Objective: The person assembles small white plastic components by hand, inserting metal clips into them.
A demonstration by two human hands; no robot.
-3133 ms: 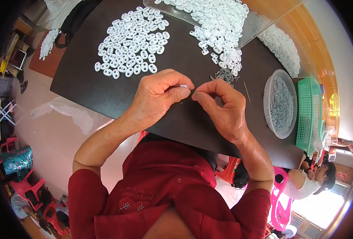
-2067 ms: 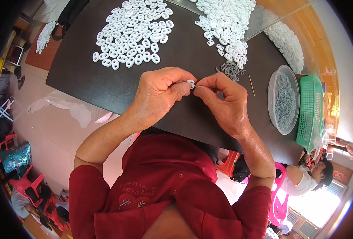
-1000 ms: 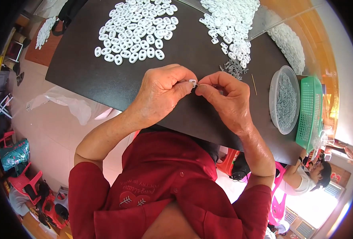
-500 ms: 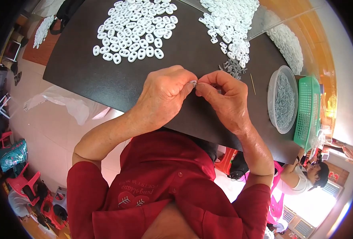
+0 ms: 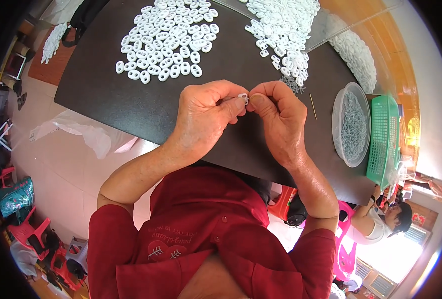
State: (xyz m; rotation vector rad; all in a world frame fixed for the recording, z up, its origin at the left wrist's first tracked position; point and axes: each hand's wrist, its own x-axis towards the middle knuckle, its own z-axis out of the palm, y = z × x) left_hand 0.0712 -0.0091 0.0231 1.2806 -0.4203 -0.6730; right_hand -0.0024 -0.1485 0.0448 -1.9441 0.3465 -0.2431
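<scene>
Nearest is the dark red cloth shirt; beyond it, above the dark, smooth bench, the left hand has its thumb-and-forefinger grip pinching a small, hard-looking white piece with holes; the right hand brings thumb and fingertip to that piece's right edge, though I cannot tell whether its grip is closed on anything; rightward, a clear plastic tub holds thin grey pins, beside a green lattice-walled basket; farther off lie a slender tan stick, short grey bits, glossy two-holed ovals and a heap of white pieces.
</scene>
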